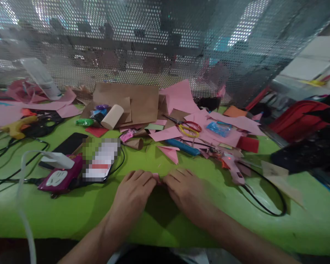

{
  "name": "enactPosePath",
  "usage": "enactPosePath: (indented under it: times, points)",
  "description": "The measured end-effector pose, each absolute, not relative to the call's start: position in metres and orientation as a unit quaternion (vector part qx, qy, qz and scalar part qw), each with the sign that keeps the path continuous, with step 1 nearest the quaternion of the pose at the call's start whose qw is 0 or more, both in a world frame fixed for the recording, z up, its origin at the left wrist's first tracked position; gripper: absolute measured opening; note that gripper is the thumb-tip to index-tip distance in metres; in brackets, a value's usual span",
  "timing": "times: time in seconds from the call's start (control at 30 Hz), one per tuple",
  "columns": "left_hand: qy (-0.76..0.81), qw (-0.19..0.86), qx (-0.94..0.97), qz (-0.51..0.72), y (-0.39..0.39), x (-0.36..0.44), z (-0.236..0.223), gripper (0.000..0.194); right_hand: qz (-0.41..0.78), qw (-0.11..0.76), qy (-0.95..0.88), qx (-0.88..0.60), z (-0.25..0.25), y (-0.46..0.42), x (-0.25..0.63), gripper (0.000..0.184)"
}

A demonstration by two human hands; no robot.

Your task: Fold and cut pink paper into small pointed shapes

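Near the front of the green table, my left hand (134, 189) and my right hand (185, 190) meet over a small piece of pink paper (156, 176). Both have their fingers curled down on it, and most of the paper is hidden beneath them. Just beyond the hands lies a folded pink paper piece (169, 153). Farther back are scissors (189, 129) with red and yellow handles, and a blue stick-like tool (183, 147). A pink glue gun (233, 170) with a black cable rests to the right of my right hand.
A purple power strip (62, 178) with a white plug, a phone (103, 161) and a dark phone (67, 146) lie left. Brown cardboard (140, 95), pink paper scraps and a cardboard tube (112, 116) line the back, before a perforated metal screen (143, 47). A yellow glue gun (18, 126) sits far left.
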State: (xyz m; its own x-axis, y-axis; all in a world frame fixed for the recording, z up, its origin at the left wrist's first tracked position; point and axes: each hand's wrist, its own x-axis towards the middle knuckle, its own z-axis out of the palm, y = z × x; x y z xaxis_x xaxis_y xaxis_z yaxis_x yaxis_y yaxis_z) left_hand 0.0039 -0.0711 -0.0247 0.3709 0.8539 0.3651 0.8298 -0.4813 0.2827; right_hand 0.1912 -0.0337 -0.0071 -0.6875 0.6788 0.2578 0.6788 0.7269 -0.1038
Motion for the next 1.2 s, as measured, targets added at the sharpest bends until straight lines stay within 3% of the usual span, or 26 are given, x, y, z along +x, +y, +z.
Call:
enactPosePath:
  times: [0.57,1.03,1.13,1.2]
  points:
    - [0.522,0.007,0.83,0.197,-0.067,0.002,-0.026,0.019,-0.042,0.164,-0.928,-0.333,-0.013,-0.027,0.192,0.012]
    - [0.511,0.001,0.847,0.148,-0.057,-0.001,-0.024,0.011,0.175,0.17,-0.897,-0.368,-0.003,-0.007,0.196,0.011]
    - [0.512,0.0,0.848,0.141,-0.056,-0.002,-0.024,0.011,0.151,0.185,-0.9,-0.364,-0.004,-0.01,0.197,0.006]
    - [0.513,-0.005,0.847,0.137,-0.055,-0.003,-0.024,0.011,0.095,0.189,-0.914,-0.347,-0.006,-0.014,0.198,0.012]
